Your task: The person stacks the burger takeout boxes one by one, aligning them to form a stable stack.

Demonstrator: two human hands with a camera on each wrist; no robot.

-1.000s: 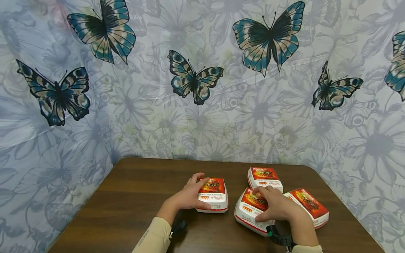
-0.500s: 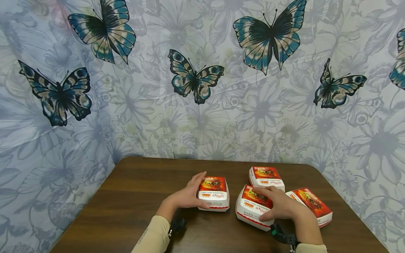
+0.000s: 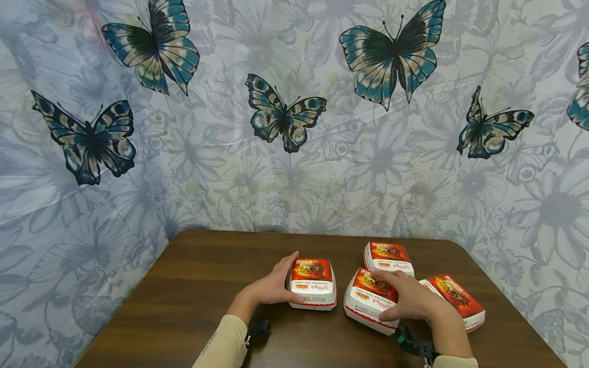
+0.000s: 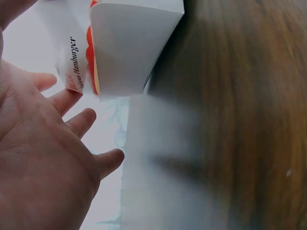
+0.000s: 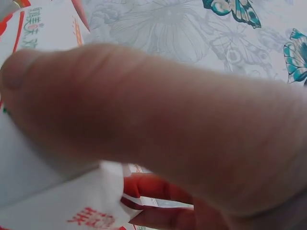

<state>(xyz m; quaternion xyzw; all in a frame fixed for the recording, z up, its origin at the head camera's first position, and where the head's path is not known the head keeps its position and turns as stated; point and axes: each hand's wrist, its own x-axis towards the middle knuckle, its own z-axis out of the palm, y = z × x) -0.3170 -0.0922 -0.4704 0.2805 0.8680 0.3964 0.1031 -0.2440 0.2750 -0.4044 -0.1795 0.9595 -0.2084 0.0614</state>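
A white and red hamburger box [image 3: 314, 287] with a burger picture on its lid stands near the middle of the table. My left hand [image 3: 272, 284] is spread along its left side, thumb at the front. In the left wrist view the fingers reach out straight, one fingertip meeting the box wall [image 4: 134, 50]. Farther right, my right hand [image 3: 411, 300] grips a second hamburger box [image 3: 365, 302], turned at an angle. Its thumb lies against the wall in the right wrist view, with the other fingers [image 5: 163, 189] partly hidden behind the box.
Another box [image 3: 391, 255] stands behind the one at my right hand. A further box [image 3: 455, 296] lies angled to the right, partly behind that hand. All are on a brown wooden table [image 3: 207, 286] before a butterfly-patterned backdrop [image 3: 198, 204].
The left fingers have drawn off the lid to the side of the left box. The right box has shifted slightly back and turned a little under my right hand.
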